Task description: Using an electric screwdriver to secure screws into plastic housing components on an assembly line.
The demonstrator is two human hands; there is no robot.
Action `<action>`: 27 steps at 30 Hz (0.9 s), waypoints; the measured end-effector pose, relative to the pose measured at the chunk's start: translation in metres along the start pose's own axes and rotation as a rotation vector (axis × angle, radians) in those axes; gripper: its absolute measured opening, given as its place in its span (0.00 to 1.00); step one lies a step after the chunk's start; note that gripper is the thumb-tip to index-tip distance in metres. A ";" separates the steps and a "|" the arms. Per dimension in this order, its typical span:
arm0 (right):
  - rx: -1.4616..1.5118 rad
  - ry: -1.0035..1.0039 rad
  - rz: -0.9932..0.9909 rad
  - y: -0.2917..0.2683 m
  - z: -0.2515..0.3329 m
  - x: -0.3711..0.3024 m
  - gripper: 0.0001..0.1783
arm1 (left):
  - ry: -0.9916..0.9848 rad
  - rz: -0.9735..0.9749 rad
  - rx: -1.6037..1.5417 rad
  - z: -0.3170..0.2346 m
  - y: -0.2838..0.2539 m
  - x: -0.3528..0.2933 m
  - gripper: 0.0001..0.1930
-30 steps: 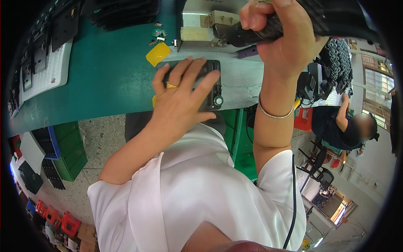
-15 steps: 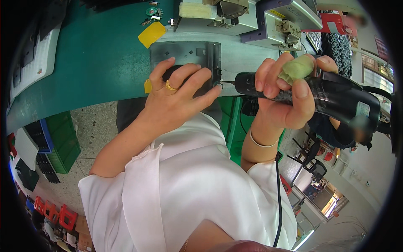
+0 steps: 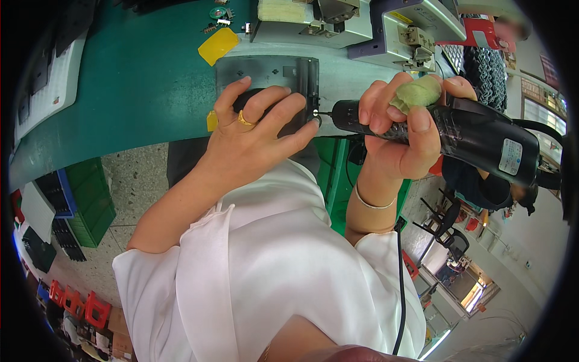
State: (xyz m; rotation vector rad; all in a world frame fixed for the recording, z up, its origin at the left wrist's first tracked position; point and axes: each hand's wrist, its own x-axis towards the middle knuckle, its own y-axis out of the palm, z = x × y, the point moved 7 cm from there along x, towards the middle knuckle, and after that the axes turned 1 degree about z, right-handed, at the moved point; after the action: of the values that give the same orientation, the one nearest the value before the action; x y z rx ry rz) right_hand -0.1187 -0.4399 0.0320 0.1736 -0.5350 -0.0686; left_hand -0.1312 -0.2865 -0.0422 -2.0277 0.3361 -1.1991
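A black plastic housing (image 3: pixel 259 67) lies flat at the near edge of the bench. My left hand (image 3: pixel 244 136), a gold ring on one finger, curls over it and holds it down, the index fingertip near its right edge. Gripped in my right hand (image 3: pixel 395 151) is a black electric screwdriver (image 3: pixel 473 137), lying nearly level and pointing left. Its thin bit reaches the housing's right edge, where a small shiny screw head (image 3: pixel 315 113) shows. A pale green wrap (image 3: pixel 417 93) covers one right finger. Whatever lies under my left palm is mostly hidden.
Behind the housing stand grey metal machines (image 3: pixel 310 30). Yellow pieces (image 3: pixel 218 46) and small electronic parts (image 3: pixel 222 17) lie on the green bench (image 3: pixel 139 78). A white tray (image 3: pixel 57 90) sits at the left. The screwdriver's cable (image 3: pixel 401 289) hangs beside my right arm. Another person (image 3: pixel 482 187) is at the right.
The screwdriver and my right hand have shifted slightly left, and the bit tip has moved a little away from me along the housing's edge. My left hand stays almost in place.
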 end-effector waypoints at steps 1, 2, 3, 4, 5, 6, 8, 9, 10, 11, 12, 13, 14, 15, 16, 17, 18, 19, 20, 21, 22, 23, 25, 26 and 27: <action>-0.021 0.005 0.001 0.001 0.000 0.000 0.26 | -0.008 0.004 -0.009 0.001 0.000 0.000 0.19; -0.042 0.010 0.002 0.002 -0.001 0.000 0.26 | -0.010 0.005 -0.010 0.001 0.001 0.000 0.19; -0.041 0.010 0.002 0.003 0.000 -0.001 0.26 | -0.016 -0.005 -0.015 0.001 0.001 0.000 0.19; -0.066 0.011 -0.031 0.002 0.000 -0.002 0.25 | -0.021 -0.014 -0.020 0.002 0.001 -0.001 0.19; -0.091 0.013 -0.064 0.002 0.001 -0.002 0.24 | -0.022 -0.014 -0.020 0.001 0.000 -0.001 0.19; -0.092 0.015 -0.064 0.006 0.000 -0.003 0.24 | -0.024 -0.013 -0.024 0.002 0.001 -0.001 0.19; -0.178 -0.056 -0.058 0.015 0.003 -0.004 0.21 | -0.027 -0.012 -0.029 0.002 0.000 -0.002 0.19; -0.179 -0.055 -0.059 0.015 0.002 -0.005 0.21 | -0.030 -0.003 -0.049 0.002 -0.001 -0.001 0.17; -0.213 -0.077 -0.055 0.015 0.001 -0.007 0.21 | -0.032 0.005 -0.069 0.002 -0.002 -0.001 0.15; -0.247 -0.100 -0.051 0.015 0.000 -0.008 0.21 | -0.031 0.004 -0.069 0.001 -0.003 -0.002 0.15; -0.249 -0.105 -0.051 0.016 0.000 -0.007 0.21 | -0.035 0.004 -0.076 0.001 -0.003 -0.001 0.15; -0.240 -0.100 -0.081 0.016 0.000 -0.007 0.22 | -0.038 0.004 -0.081 0.001 -0.004 -0.001 0.16; -0.229 -0.096 -0.111 0.017 0.000 -0.007 0.22 | -0.034 0.000 -0.077 -0.001 -0.007 -0.002 0.16; -0.229 -0.103 -0.109 0.020 0.000 -0.009 0.22 | 0.013 -0.038 -0.032 -0.006 -0.012 -0.006 0.16; -0.177 -0.116 -0.163 0.019 0.000 -0.012 0.22 | 0.059 -0.076 0.016 -0.010 -0.018 -0.011 0.17; -0.122 -0.128 -0.214 0.017 0.000 -0.016 0.22 | 0.060 -0.081 0.023 -0.012 -0.026 -0.019 0.17; -0.250 -0.229 -0.130 0.013 0.000 -0.020 0.24 | 0.077 -0.103 -0.014 -0.013 -0.038 -0.032 0.15; -0.247 -0.238 -0.128 0.009 0.002 -0.019 0.24 | 0.095 -0.126 -0.050 -0.012 -0.050 -0.047 0.13; -0.328 -0.198 -0.089 0.011 0.002 -0.017 0.25 | 0.004 -0.099 -0.065 -0.001 -0.058 -0.064 0.13; -0.417 -0.159 -0.048 0.015 0.001 -0.015 0.26 | -0.085 -0.078 -0.085 0.012 -0.064 -0.086 0.13; -0.296 -0.151 -0.057 0.019 0.005 -0.009 0.30 | -0.291 -0.081 -0.088 0.031 -0.066 -0.112 0.12; -0.292 -0.155 -0.053 0.023 0.006 -0.006 0.30 | -0.506 -0.088 -0.086 0.050 -0.064 -0.148 0.13; -0.196 -0.147 -0.110 0.020 0.009 0.000 0.33 | -0.990 -0.115 -0.218 0.097 -0.046 -0.244 0.15; -0.205 -0.140 -0.091 0.019 0.012 0.002 0.35 | -1.357 0.022 -0.323 0.118 -0.025 -0.311 0.16; -0.200 -0.136 -0.076 0.021 0.009 0.003 0.35 | -1.735 0.156 -0.423 0.116 -0.013 -0.366 0.18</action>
State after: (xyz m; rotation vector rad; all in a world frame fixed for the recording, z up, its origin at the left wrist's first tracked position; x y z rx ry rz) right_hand -0.1203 -0.4211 0.0450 -0.0059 -0.6533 -0.2080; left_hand -0.2290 -0.0205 -0.3010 -2.5126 -0.1639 0.9841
